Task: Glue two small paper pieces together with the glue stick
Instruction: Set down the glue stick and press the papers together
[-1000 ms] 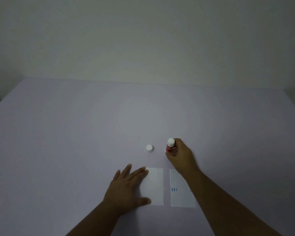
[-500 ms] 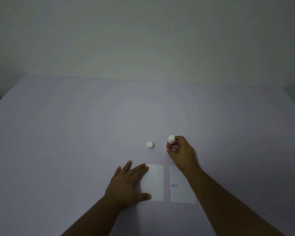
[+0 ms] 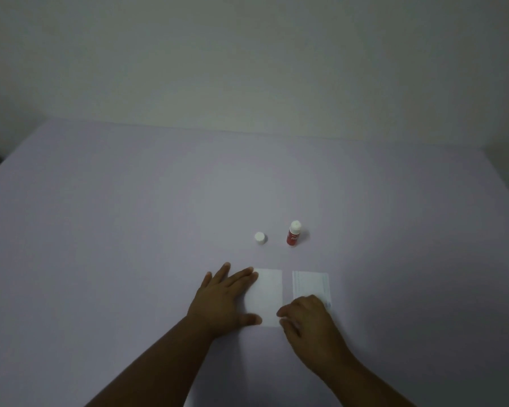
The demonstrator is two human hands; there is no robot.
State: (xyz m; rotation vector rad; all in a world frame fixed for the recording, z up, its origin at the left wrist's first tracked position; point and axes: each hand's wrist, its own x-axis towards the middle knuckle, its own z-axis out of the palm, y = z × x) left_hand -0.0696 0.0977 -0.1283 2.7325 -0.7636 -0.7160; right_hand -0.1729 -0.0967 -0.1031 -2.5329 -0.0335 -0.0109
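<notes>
The plain paper (image 3: 266,295) is held flat by the left hand (image 3: 222,301), fingers straight and spread. The printed paper (image 3: 310,284) is partly covered by the right hand (image 3: 309,324), fingers curled; any grip cannot be told. The glue stick (image 3: 294,237) is stood beyond. Joining the 2 pieces seems due, so careful alignment is needed.

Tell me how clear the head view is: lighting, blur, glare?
Head view: dim, even light, no glare, corners darker. The right hand is blurred over the printed paper; the left hand, blank paper, glue stick and cap read sharper. Shadows are faint.
</notes>
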